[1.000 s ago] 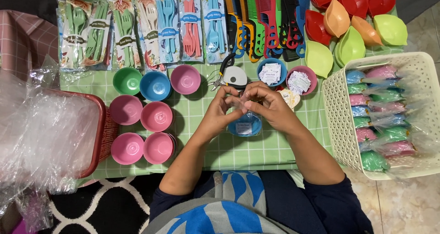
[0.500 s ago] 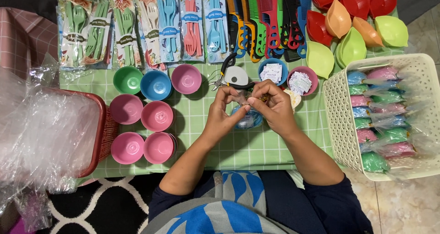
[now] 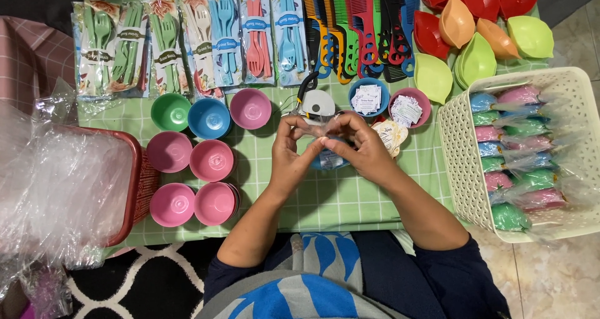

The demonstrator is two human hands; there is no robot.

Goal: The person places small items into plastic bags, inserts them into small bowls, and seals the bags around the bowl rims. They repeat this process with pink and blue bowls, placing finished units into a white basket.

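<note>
Over the middle of the green checked tablecloth (image 3: 350,197), both hands meet above a small blue bowl (image 3: 328,161). Left hand (image 3: 292,150) and right hand (image 3: 362,149) have fingertips pinched together on the top of a clear plastic bag (image 3: 320,129), which wraps the bowl; the bowl is mostly hidden beneath the hands. Just beyond the hands sits a white tape dispenser (image 3: 317,105). Left of it: green, blue and pink bowls (image 3: 209,118) in a row, with four more pink bowls (image 3: 190,181) nearer. Far edge: packets of plastic cutlery (image 3: 187,44), then a fan of coloured combs (image 3: 356,28). Far right: red, orange and lime leaf-shaped dishes (image 3: 478,28). Right side: a cream lattice basket (image 3: 459,159) holding bagged bowls. Left side: a red basket (image 3: 134,188) under a heap of clear bags (image 3: 53,188). Two small bowls with paper tags (image 3: 387,101) lie just right of the dispenser.
</note>
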